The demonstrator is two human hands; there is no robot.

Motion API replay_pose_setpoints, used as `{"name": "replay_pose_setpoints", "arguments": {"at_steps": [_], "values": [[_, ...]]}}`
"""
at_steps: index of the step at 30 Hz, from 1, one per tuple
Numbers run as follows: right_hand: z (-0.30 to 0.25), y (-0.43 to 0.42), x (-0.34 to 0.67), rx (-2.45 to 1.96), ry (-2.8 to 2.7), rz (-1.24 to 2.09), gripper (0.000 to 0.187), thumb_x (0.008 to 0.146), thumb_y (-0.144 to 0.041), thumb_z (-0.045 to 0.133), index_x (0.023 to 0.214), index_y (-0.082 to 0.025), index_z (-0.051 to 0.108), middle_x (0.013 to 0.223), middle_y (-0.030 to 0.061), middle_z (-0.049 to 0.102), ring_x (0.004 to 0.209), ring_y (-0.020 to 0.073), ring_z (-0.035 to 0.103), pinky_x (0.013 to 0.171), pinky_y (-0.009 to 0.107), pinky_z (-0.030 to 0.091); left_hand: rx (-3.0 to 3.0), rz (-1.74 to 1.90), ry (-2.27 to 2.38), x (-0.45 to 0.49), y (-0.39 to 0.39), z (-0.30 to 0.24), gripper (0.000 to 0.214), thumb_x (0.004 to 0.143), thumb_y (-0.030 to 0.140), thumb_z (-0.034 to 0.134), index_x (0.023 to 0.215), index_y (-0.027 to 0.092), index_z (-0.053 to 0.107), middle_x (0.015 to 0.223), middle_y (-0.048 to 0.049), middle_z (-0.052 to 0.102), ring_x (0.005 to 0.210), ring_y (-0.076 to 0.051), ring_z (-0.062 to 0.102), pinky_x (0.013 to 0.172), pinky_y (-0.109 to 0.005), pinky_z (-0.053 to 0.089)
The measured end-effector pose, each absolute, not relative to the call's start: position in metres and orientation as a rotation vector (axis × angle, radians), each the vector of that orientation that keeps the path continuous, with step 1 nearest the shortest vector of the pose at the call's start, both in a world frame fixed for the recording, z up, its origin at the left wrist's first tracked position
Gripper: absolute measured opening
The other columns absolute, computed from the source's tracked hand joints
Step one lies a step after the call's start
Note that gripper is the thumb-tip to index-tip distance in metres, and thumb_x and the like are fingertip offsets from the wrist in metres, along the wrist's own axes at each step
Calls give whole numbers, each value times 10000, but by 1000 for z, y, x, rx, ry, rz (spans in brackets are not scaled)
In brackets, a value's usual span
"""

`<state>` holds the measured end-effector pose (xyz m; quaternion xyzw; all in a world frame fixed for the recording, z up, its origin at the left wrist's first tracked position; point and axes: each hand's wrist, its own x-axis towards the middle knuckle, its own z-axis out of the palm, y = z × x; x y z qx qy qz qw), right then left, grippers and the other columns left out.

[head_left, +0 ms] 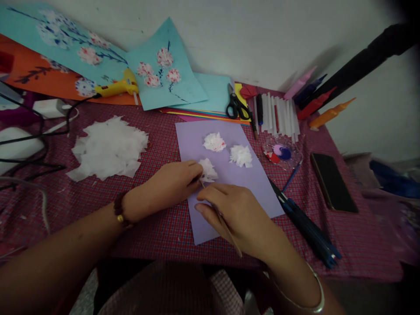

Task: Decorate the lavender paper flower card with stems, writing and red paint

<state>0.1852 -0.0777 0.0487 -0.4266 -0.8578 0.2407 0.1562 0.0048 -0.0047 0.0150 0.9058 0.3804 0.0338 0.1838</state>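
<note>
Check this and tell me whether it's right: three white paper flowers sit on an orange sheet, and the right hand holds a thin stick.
The colour is wrong: the sheet under the three white paper flowers is light purple, not orange, as the head view shows. The right hand does hold a thin stick.

A checked tablecloth (157,236), glue gun (116,89) and paper flowers (209,169) mark a craft corner.

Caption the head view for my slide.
Left hand at a white puff on a purple sheet, right hand holding a slender stick.
</note>
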Motion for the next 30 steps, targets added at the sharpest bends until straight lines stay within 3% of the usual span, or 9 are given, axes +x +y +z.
{"name": "replay_pose_setpoints", "arguments": {"at_steps": [30], "values": [[53, -82, 183, -1235, -2542, 610, 200, 987, -294, 442, 941, -176, 596, 848, 34, 644, 744, 162, 582, 659, 291, 386, 2582, 74, 1080, 4, -5, 14, 144, 924, 255, 434, 811, 193, 497, 760, -6, 549, 646, -147, 515, 584, -286, 347]]}}
